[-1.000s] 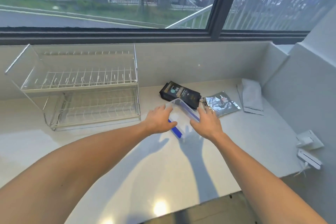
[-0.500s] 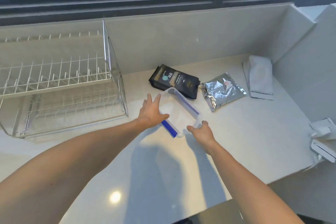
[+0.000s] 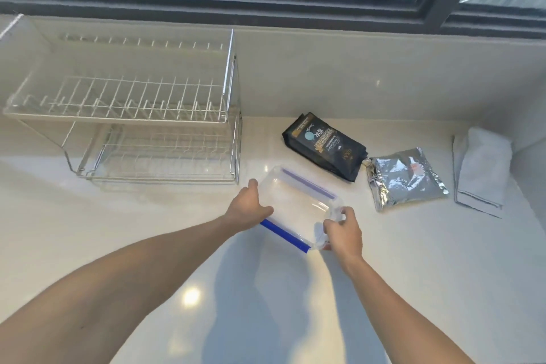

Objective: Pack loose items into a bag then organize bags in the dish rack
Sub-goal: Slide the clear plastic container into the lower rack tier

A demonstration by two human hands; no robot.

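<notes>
A: While both hands are on the bag (image 3: 298,204), we should settle how it handles. It sits on the counter (image 3: 413,275) in front of us, just right of the rack (image 3: 124,115), clear film with a blue zip strip at the near edge.

B: We'd judge it very light and limp, slick too. It won't keep its mouth open unless we hold it. The left hand (image 3: 246,210) pinches its left edge, thumb on top. The right hand (image 3: 342,230) is curled, gripping the right corner by the strip.

A: So we take it by the strip, where the plastic is stiffest, one hand each side, and pull apart.

B: Agreed. The black pouch (image 3: 325,146) lies just behind the bag, the foil pouch (image 3: 406,180) touching its right end. We'd guess the black one is stiffer and heavier, and the foil one crinkly and slippery.

A: Room?

B: Plenty of bare counter toward us. The rack's right frame stands near the left hand, so we'd watch that elbow. The folded cloth (image 3: 481,168) lies far right by the wall, well apart. Both rack tiers look open for bags.
</notes>
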